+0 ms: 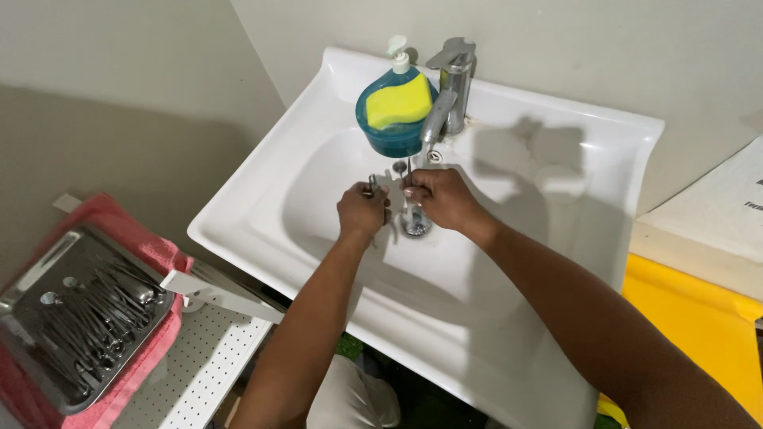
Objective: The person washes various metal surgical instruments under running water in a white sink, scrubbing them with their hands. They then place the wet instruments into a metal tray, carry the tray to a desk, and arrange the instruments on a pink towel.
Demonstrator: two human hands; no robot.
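Observation:
Both my hands are over the basin of a white sink (262, 191), under the chrome tap (450, 91). My left hand (362, 210) is closed around a small metal instrument (373, 184) whose tip sticks up above the fingers. My right hand (439, 197) grips a thin metal instrument (408, 168) right beside it, just above the drain (416, 223). The two hands almost touch. A thin stream of water seems to fall between them, though I cannot tell for certain.
A blue holder (393, 131) with a yellow sponge (399, 102) and a soap pump sits left of the tap. At lower left a steel tray (32, 274) with several metal instruments rests on a pink towel (151, 246). A yellow surface (699, 326) lies right.

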